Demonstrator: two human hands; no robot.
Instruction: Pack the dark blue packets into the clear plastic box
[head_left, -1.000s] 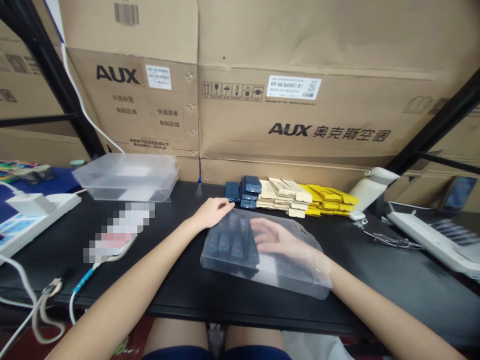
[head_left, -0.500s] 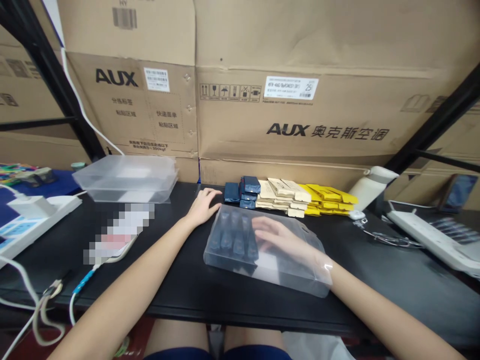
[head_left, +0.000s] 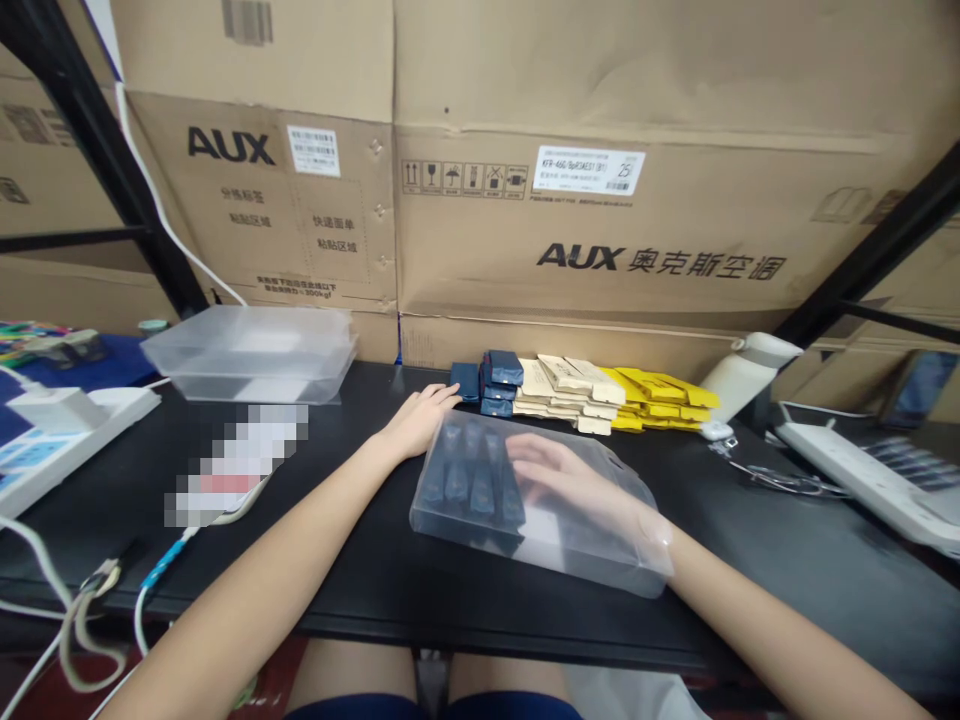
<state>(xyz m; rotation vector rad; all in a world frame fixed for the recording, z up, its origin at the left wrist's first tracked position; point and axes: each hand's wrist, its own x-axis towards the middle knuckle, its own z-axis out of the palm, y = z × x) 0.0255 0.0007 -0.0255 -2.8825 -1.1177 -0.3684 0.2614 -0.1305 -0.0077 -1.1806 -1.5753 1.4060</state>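
A clear plastic box (head_left: 585, 545) lies on its side on the black table (head_left: 360, 560), mouth toward the right. My right hand (head_left: 559, 475) is inside it, fingers spread against several dark blue packets (head_left: 471, 482) lined up at its far end. My left hand (head_left: 421, 418) rests flat on the table by the box's back left corner, fingertips close to a small stack of dark blue packets (head_left: 491, 382). Beige packets (head_left: 566, 390) and yellow packets (head_left: 664, 400) lie in a row to the right of those.
Stacked clear lids or trays (head_left: 251, 352) sit at the back left. A white power strip (head_left: 56, 430) and cables (head_left: 97, 600) lie at the left. A white bottle (head_left: 742, 372) lies at the right, near glasses (head_left: 787, 482) and a white keyboard-like device (head_left: 877, 480). Cardboard cartons (head_left: 600, 190) wall the back.
My left hand drew back along the box's corner, then reached toward the blue stack again. My right hand stays inside the box with the packets.
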